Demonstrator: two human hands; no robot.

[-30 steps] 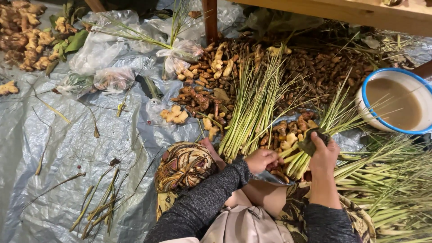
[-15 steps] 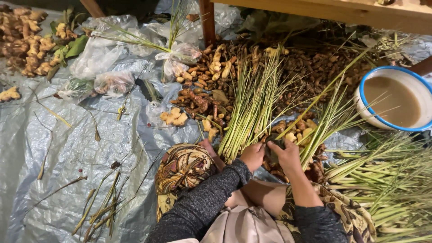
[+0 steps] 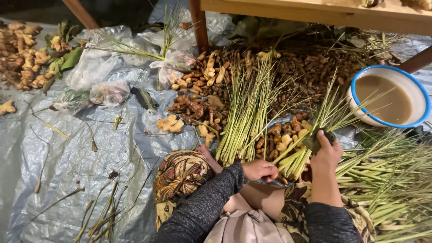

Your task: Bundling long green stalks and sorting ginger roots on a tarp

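My right hand point(image 3: 326, 155) is closed around a small bundle of lemongrass stalks point(image 3: 294, 159), gripping it where the pale stems turn into green leaves. The leaves fan up toward the bowl. My left hand point(image 3: 259, 170) is a fist at the cut bases of that bundle, just above my lap. A grey blade point(image 3: 275, 183) sticks out from under the fist. A larger bunch of lemongrass point(image 3: 243, 121) lies just beyond my left hand on a heap of brown roots.
A white, blue-rimmed bowl point(image 3: 420, 96) of brownish liquid stands at right. Loose lemongrass point(image 3: 391, 180) is piled at lower right. Ginger and turmeric roots point(image 3: 202, 94) and plastic bags point(image 3: 96, 67) lie on the grey tarp point(image 3: 58, 166). A wooden table point(image 3: 315, 13) stands above.
My right hand has swung back to the right with the lemongrass bundle, away from my left hand. My left hand has dropped slightly toward my lap.
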